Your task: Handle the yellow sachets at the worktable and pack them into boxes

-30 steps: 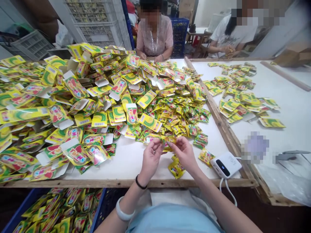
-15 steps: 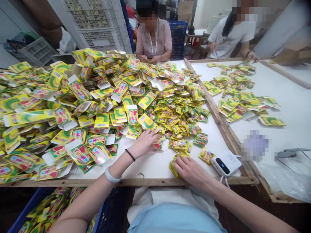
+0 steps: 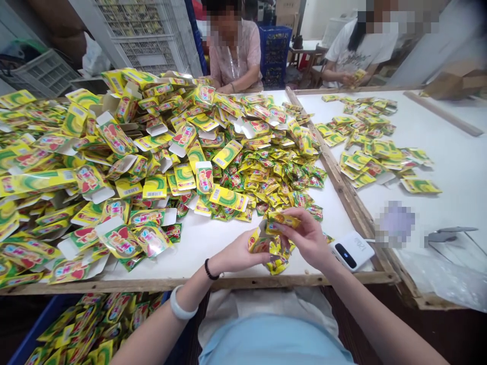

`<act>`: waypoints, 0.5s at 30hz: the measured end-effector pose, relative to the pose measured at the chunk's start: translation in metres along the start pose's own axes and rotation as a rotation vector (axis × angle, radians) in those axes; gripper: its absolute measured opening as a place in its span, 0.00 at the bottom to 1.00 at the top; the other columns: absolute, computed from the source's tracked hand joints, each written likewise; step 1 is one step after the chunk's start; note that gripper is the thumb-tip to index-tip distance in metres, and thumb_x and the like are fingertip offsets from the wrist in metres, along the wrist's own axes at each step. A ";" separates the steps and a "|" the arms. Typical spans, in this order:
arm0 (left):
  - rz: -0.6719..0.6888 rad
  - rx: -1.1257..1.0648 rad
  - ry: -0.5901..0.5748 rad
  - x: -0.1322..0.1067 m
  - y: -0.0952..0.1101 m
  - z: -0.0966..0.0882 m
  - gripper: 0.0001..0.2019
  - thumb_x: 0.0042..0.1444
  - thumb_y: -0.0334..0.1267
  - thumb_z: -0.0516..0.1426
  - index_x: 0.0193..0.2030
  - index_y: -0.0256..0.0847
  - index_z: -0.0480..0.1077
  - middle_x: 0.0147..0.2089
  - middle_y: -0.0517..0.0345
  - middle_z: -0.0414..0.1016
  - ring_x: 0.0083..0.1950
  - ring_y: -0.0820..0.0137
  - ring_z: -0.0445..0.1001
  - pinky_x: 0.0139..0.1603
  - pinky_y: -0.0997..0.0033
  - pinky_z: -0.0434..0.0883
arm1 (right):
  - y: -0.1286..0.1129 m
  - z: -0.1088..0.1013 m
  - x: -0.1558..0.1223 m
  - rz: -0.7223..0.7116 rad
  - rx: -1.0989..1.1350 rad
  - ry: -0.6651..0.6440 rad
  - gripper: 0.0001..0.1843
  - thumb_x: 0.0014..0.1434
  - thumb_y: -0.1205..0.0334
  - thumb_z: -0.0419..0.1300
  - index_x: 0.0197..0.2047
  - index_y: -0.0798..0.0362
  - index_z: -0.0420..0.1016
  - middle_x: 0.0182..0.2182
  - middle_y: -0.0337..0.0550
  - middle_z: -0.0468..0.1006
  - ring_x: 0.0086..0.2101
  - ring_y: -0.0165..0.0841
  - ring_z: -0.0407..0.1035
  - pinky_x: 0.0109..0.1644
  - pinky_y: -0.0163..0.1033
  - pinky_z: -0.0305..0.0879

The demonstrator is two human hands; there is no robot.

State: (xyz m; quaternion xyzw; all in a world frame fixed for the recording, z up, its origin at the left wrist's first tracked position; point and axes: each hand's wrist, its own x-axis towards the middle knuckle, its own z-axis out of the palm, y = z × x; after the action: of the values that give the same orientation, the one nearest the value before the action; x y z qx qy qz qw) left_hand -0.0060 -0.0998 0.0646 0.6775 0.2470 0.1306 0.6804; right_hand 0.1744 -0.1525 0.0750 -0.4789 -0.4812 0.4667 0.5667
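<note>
Counting one open-ended carton point(image 3: 257, 243) in left hand point(image 3: 240, 253), one yellow packet point(image 3: 282, 221) in right hand point(image 3: 309, 238), one white power bank point(image 3: 350, 252) near right wrist, two co-workers point(image 3: 238, 61) beyond counter point(image 3: 205, 241). Can't count heaped cartons point(image 3: 227, 154) or small packets point(image 3: 272, 187): too many, overlapping. Grasping carton in left grip, curled partway closed around it. Pinching packet in right grip, nearly closed, thumb against fingers. Holding both near counter's front edge, packet just beside carton's open end. Can't tell if touching.

The hands point(image 3: 307, 237) hold a carton point(image 3: 259, 241) and packet point(image 3: 282, 220).
</note>
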 end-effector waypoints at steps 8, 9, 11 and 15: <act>-0.004 0.238 0.109 -0.003 -0.005 0.014 0.14 0.49 0.37 0.59 0.44 0.38 0.67 0.39 0.58 0.72 0.37 0.69 0.68 0.39 0.71 0.66 | -0.024 -0.009 -0.007 -0.156 -0.816 -0.460 0.16 0.51 0.80 0.52 0.36 0.51 0.72 0.34 0.42 0.69 0.34 0.32 0.66 0.39 0.37 0.65; -0.006 0.217 0.096 -0.003 -0.006 0.015 0.13 0.50 0.37 0.58 0.43 0.38 0.66 0.39 0.57 0.72 0.37 0.68 0.69 0.39 0.70 0.66 | -0.025 -0.010 -0.008 -0.127 -0.809 -0.469 0.17 0.51 0.80 0.52 0.38 0.51 0.72 0.34 0.42 0.69 0.34 0.32 0.66 0.38 0.37 0.65; -0.014 0.134 0.062 -0.003 -0.006 0.017 0.13 0.52 0.37 0.57 0.45 0.38 0.66 0.39 0.57 0.72 0.39 0.68 0.69 0.41 0.69 0.67 | -0.024 -0.013 -0.010 -0.076 -0.673 -0.423 0.16 0.54 0.76 0.55 0.44 0.50 0.70 0.39 0.43 0.71 0.36 0.32 0.68 0.37 0.36 0.66; -0.007 0.061 0.030 -0.008 -0.008 0.016 0.20 0.50 0.36 0.58 0.50 0.39 0.63 0.44 0.55 0.71 0.43 0.66 0.69 0.45 0.67 0.67 | -0.014 -0.020 -0.019 -0.134 -0.495 -0.284 0.05 0.59 0.66 0.57 0.38 0.52 0.72 0.38 0.45 0.73 0.36 0.32 0.69 0.36 0.36 0.68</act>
State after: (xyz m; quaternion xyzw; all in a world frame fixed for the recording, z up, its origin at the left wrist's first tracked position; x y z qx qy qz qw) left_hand -0.0059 -0.1179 0.0571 0.6950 0.2632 0.1308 0.6561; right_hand 0.1930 -0.1751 0.0854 -0.4994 -0.6857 0.3590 0.3892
